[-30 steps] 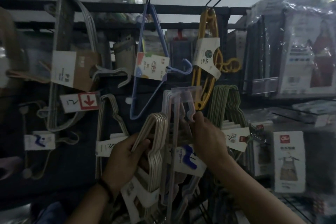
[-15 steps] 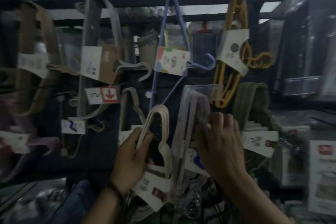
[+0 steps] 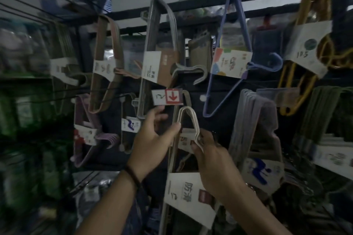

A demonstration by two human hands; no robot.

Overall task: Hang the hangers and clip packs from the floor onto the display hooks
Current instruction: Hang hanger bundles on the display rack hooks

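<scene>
1. Dim shop rack crowded with hung hanger packs.
2. Left hand pinches cream hanger bundle at its left side, below red-arrow price tag.
3. Right hand grips bundle's right side; bundle's label hangs below.

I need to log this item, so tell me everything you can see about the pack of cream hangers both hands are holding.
The pack of cream hangers is a bundle of thin, pale hangers nested together, plastic or coated wire by the look. It hangs roughly upright, its rounded bend at the top just below the red arrow tag. A white paper sleeve with handwritten characters and a dark red patch wraps the lower part. The left hand pinches the left side, the right hand grips the right. Whether it sits on a hook cannot be told.
</scene>
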